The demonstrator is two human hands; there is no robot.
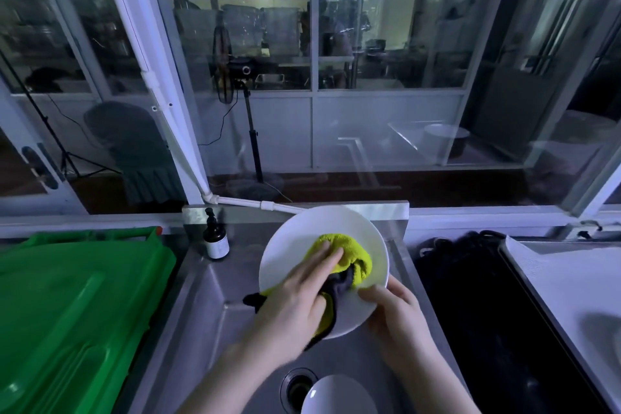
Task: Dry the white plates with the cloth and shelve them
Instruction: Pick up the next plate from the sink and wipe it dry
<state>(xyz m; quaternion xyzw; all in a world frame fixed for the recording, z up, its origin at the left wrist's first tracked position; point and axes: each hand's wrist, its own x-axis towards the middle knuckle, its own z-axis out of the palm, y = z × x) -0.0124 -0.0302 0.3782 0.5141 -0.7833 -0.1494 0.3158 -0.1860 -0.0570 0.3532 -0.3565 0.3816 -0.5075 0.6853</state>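
Green plastic lid (77,306): lies beside the left edge of the steel bench.
Brown pump bottle (216,239): stands upright at the rear left corner of the sink (208,312).
Left hand (295,296): fingers extended and flat, pressing the cloth (356,259) against the plate face. They are not curled round anything.
Cloth: yellow-green with a dark underside, bunched over the centre of the white plate (302,239). One dark corner hangs past the plate's left rim.
White plate: held tilted above the sink basin, towards its rear edge.
Right hand (396,312): grips the plate's lower right rim, thumb on the face and fingers behind.
Second white plate (336,397): sits in the basin at the front edge, just right of the drain (295,386).
Black surface (470,296): lies along the right edge of the sink, with a white worktop (571,279) further right
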